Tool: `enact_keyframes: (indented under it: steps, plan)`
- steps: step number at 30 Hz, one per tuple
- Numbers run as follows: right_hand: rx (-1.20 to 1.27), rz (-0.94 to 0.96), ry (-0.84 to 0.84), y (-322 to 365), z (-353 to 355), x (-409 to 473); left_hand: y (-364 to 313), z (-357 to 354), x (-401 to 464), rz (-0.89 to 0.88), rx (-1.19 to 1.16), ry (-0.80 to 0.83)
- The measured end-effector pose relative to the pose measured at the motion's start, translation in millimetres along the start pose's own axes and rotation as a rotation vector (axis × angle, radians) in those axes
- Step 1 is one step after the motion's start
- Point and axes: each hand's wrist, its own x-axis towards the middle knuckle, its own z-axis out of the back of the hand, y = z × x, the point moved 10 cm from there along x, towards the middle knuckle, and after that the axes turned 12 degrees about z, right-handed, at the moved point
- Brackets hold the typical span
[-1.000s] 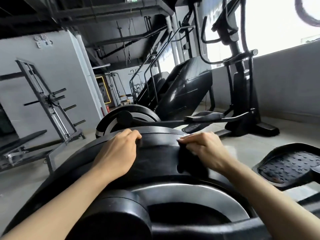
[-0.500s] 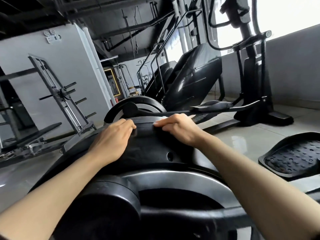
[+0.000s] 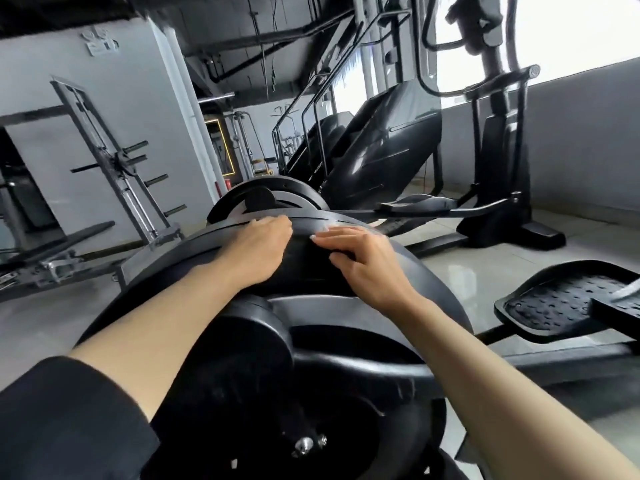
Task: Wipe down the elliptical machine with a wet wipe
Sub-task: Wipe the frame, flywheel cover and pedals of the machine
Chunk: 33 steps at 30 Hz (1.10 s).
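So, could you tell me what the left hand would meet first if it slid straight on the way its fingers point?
Probably the far rim of the black flywheel housing the left hand rests on; depth is unclear.

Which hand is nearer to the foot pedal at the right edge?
Right. The right hand lies flat on the black flywheel cover, on the side toward the foot pedal. The left hand rests on the cover's top, farther away.
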Motion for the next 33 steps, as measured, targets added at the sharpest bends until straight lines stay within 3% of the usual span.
enact_keyframes:
  steps: [3, 6, 12, 18, 22, 24, 26, 29, 30, 31, 33]
  plan:
    - [-0.054, -0.040, -0.158, -12, 24, -37, -3, -11, -27, -0.066, 0.101, 0.110]
    - [-0.144, -0.174, -0.285, -21, 37, -51, 0, -13, -52, -0.095, 0.107, 0.111]
    - [-0.153, -0.026, -0.086, 30, -11, -43, -3, -9, -62, -0.092, 0.042, 0.110]
    - [-0.292, -0.350, -0.309, 8, 14, -66, -5, -5, -76, -0.119, 0.018, 0.048]
    - [-0.229, -0.068, -0.067, 75, -39, -30, 0, -3, -78, -0.105, 0.031, 0.014]
    - [-0.252, -0.034, -0.004, 73, -37, -31, 0, -5, -80, -0.102, 0.050, 0.025]
    - [-0.308, -0.204, -0.112, 32, -1, -55, -2, -6, -82, -0.125, 0.099, 0.044]
    - [-0.303, -0.635, -0.330, -37, 55, -122, -5, -6, -84, -0.115, 0.141, 0.050]
    - [-0.298, -0.674, -0.352, -40, 57, -129, -13, -7, -85, -0.139, 0.164, 0.034]
    - [-0.294, -0.634, -0.351, -32, 51, -121, -27, -9, -84, -0.177, 0.181, 0.011]
    - [-0.270, -0.376, -0.286, -2, 27, -90, -59, -17, -78, -0.242, 0.166, -0.035]
